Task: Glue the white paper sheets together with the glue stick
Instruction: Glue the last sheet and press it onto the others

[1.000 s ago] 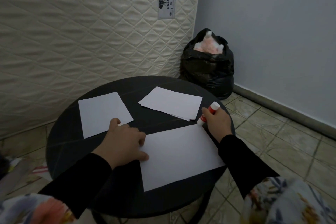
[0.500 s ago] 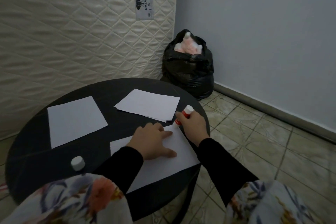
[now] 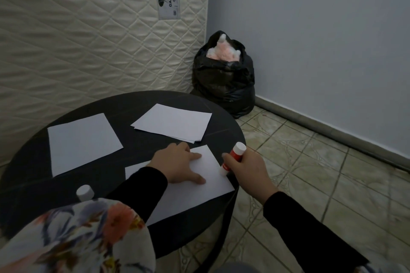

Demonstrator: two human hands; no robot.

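Your left hand (image 3: pixel 180 165) pressing flat, fingers spread, on sheet (image 3: pixel 206 186); your right hand (image 3: pixel 246 167) gripping glue stick (image 3: pixel 233 157), tip touching sheet edge.

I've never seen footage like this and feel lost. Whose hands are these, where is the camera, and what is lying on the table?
There is no machine here: a person wears a camera on the head, looking down at their own hands. The left hand presses flat on the nearest paper sheet. The right hand holds a red glue stick in its grip, tip down at that sheet's right edge. The round black table also carries a single sheet, a small stack of sheets and a white cap.
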